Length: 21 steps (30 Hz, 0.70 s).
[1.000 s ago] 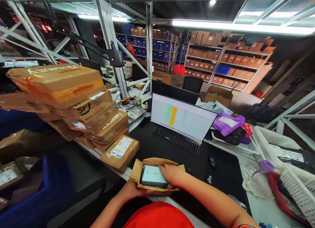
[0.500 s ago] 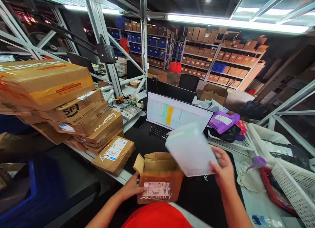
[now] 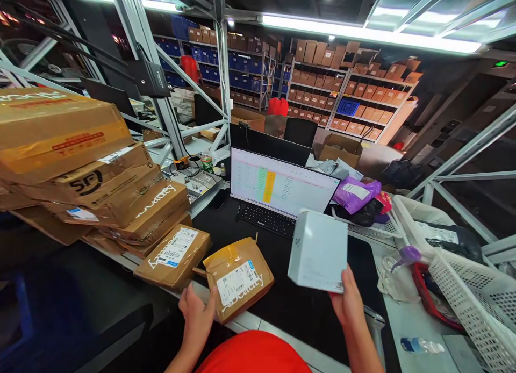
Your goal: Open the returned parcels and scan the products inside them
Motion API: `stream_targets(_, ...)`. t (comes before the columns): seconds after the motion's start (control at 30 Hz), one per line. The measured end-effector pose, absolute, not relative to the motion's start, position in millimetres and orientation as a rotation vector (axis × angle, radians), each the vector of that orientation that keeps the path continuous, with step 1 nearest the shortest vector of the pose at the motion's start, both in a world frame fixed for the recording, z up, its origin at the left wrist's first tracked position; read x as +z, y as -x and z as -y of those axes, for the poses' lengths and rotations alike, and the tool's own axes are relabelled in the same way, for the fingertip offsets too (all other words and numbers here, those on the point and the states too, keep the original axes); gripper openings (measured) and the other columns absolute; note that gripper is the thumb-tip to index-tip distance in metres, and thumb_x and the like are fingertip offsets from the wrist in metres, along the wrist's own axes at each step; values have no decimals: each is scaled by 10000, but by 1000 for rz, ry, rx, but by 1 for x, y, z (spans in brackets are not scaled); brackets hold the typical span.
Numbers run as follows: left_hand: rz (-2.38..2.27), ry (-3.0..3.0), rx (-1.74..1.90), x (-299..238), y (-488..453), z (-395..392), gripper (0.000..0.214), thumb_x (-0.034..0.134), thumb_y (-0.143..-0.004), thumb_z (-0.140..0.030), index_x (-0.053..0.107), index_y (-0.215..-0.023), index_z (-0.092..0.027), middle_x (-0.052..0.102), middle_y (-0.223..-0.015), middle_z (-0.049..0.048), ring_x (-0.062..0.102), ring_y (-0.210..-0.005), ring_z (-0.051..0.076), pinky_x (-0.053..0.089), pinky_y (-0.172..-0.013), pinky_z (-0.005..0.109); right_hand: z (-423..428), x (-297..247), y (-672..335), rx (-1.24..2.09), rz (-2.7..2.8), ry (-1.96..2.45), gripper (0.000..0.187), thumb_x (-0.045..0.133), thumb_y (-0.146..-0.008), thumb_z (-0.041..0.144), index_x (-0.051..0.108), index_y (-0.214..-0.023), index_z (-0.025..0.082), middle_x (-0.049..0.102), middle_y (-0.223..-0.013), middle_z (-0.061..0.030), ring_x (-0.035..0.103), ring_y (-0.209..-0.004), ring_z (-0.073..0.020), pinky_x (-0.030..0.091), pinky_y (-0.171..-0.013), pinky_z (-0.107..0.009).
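My right hand grips a plain white box by its lower right corner, holding it above the black desk mat in front of the keyboard. Left of it lies a brown cardboard box, tilted, its shipping label facing up and a flap sticking out on its left. Close by that box's left edge is my left hand, thumb and fingers apart, gripping nothing; whether the thumb touches the cardboard I cannot tell. Another labelled cardboard box lies just beyond this hand.
Stacked cardboard boxes rise on the left. A monitor and a keyboard stand behind the white box. To the right are white plastic baskets, a purple parcel and a water bottle. A person in red is far back.
The cardboard box has tipped back, so its label faces up and its open top no longer shows. My left hand has come off its front. The white box has turned more upright.
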<state>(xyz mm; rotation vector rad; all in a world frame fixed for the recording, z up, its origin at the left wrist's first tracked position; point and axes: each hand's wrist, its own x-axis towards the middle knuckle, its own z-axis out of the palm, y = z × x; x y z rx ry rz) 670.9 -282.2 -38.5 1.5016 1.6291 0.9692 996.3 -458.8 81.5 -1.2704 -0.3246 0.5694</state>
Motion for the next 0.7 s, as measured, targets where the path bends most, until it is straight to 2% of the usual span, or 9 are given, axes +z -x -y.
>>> stream_targets(0.07, -1389, -1543, 1135, -13, -677, 297, 1025, 569, -780, -712, 265, -1520, -71, 289, -1579, 290, 266, -1500, 405, 260, -1213, 568, 458, 76, -983, 669, 483, 1303, 697, 712, -780, 622, 559, -1368, 279, 590, -1435, -107, 593, -1269, -289, 505, -1047, -487)
stream_targets(0.13, -966, -1511, 1109, 17, -685, 305, 1043, 641, -754, -718, 208, -1562, -220, 309, -1605, 192, 360, -1466, 366, 400, -1149, 518, 455, 73, -970, 786, 734, 1319, 671, 742, -764, 606, 602, -1328, 271, 572, -1454, -113, 533, -1343, -303, 401, -1149, -509)
stream_targets(0.2, -727, -1471, 980, 48, -691, 305, 1088, 717, -672, -745, 284, -1547, -263, 381, -1577, 163, 440, -1406, 385, 489, -1065, 488, 451, 73, -956, 862, 968, 1320, 651, 735, -776, 607, 615, -1320, 270, 538, -1488, -120, 455, -1413, -307, 298, -1210, -524)
stream_targets(0.27, -731, -1487, 907, 73, -695, 299, 1035, 758, -632, -735, 434, -1480, -237, 501, -1482, 163, 529, -1306, 396, 520, -1014, 483, 446, 73, -946, 876, 1084, 1312, 649, 707, -794, 630, 606, -1326, 273, 501, -1520, -121, 397, -1454, -301, 255, -1229, -521)
stream_targets(0.33, -803, -1557, 915, 89, -696, 293, 905, 770, -641, -705, 561, -1380, -227, 591, -1373, 148, 586, -1215, 378, 524, -1000, 486, 442, 75, -942, 891, 1141, 1303, 676, 664, -814, 655, 568, -1364, 274, 485, -1530, -126, 400, -1452, -298, 296, -1212, -515)
stream_targets(0.43, -821, -1790, 986, 93, -698, 294, 732, 800, -651, -643, 675, -1262, -260, 618, -1313, 121, 570, -1231, 365, 479, -1061, 505, 444, 72, -959, 812, 1255, 1502, 646, 636, -836, 606, 556, -1377, 262, 489, -1517, -131, 443, -1416, -303, 359, -1176, -518)
stream_targets(0.57, -917, -2036, 1050, 78, -703, 301, 570, 774, -742, -548, 703, -1254, -309, 574, -1336, 108, 536, -1276, 343, 440, -1111, 501, 478, 38, -1013, 243, 975, 2055, 557, 577, -781, 543, 618, -1203, 181, 577, -1350, -212, 504, -1331, -382, 344, -1160, -593)
stream_targets(0.63, -993, -2025, 1092, 70, -705, 301, 553, 743, -772, -537, 691, -1273, -308, 563, -1322, 105, 540, -1261, 333, 435, -1117, 500, 510, 10, -1039, 20, 674, 2268, 541, 553, -722, 571, 581, -1127, 214, 594, -1240, -236, 521, -1289, -445, 405, -1064, -659)
stream_targets(0.7, -1102, -1941, 1168, 65, -704, 298, 591, 712, -784, -550, 658, -1315, -296, 552, -1302, 101, 548, -1238, 326, 431, -1118, 506, 544, -18, -1055, -87, 428, 2395, 490, 554, -660, 577, 517, -1067, 306, 589, -1174, -198, 559, -1228, -471, 458, -904, -709)
